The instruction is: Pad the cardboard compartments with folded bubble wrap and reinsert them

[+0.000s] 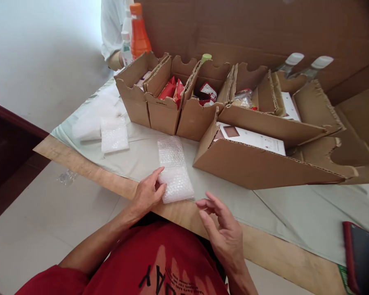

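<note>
Soft, even daylight is filling the scene, leaving only faint shadows under the cardboard boxes [264,164] on the desk [295,213], while wide-angle distortion is bending edges toward three o'clock and the bottles [307,65] at one o'clock are blurring.

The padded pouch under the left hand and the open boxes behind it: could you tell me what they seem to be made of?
Pouch: apparently clear plastic bubble wrap, judging by its glossy bubbled surface. Left hand touches its edge. Boxes: matte brown corrugated cardboard, fluting showing along cut edges.
</note>
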Demonstrator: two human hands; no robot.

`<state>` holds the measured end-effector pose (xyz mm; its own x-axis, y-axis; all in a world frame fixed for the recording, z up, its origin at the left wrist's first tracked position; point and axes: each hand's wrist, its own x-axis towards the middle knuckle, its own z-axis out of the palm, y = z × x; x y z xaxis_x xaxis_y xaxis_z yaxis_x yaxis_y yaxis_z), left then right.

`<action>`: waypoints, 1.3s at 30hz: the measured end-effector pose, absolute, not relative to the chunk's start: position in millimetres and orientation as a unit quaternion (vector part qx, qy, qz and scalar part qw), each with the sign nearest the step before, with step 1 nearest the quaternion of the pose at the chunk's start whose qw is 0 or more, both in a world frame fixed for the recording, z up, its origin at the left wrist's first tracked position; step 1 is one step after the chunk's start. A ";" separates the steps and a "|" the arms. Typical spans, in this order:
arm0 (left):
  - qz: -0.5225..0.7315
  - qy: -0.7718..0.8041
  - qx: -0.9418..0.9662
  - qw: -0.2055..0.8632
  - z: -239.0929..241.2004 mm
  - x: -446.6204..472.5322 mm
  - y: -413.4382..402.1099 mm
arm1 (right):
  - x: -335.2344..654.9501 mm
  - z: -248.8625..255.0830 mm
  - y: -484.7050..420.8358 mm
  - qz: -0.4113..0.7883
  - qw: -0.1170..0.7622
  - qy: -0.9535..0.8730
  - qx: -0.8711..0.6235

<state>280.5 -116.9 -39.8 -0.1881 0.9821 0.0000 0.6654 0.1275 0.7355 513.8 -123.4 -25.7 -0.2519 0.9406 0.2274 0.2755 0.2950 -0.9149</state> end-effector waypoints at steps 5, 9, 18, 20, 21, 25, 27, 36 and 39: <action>0.255 0.711 0.633 0.171 -55.1 277.1 -105.2 | 507.0 -47.5 -106.8 0.107 0.273 -0.877 -0.380; 0.263 0.692 0.664 0.107 -53.8 277.4 -107.3 | 496.6 -62.0 -87.5 0.053 0.232 -0.906 -0.351; 0.357 0.555 0.735 0.157 -33.9 287.5 -158.2 | 500.5 -25.2 -84.0 0.246 0.197 -0.895 -0.315; 0.367 0.582 0.707 0.164 -39.6 290.2 -159.0 | 497.7 -23.4 -83.1 0.265 0.202 -0.882 -0.332; 0.367 0.598 0.693 0.164 -42.5 290.8 -157.3 | 496.6 -24.4 -82.8 0.255 0.224 -0.876 -0.344; 0.324 0.642 0.681 0.141 -49.5 289.3 -146.2 | 497.6 -31.9 -88.1 0.144 0.335 -0.852 -0.375; 0.307 0.649 0.684 0.130 -50.3 288.4 -143.3 | 499.3 -36.0 -92.6 0.113 0.329 -0.868 -0.355; 0.331 0.586 0.727 0.138 -38.0 285.4 -162.8 | 497.7 -40.4 -87.5 0.217 0.250 -0.886 -0.325; 0.344 0.596 0.708 0.158 -37.7 282.9 -157.5 | 500.2 -35.9 -88.9 0.255 0.246 -0.865 -0.357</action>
<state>282.9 -157.5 -37.7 0.0518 0.9528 0.2992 0.7356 -0.2390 0.6339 500.2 -88.9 -35.9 -0.6245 0.7423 0.2429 0.4919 0.6154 -0.6158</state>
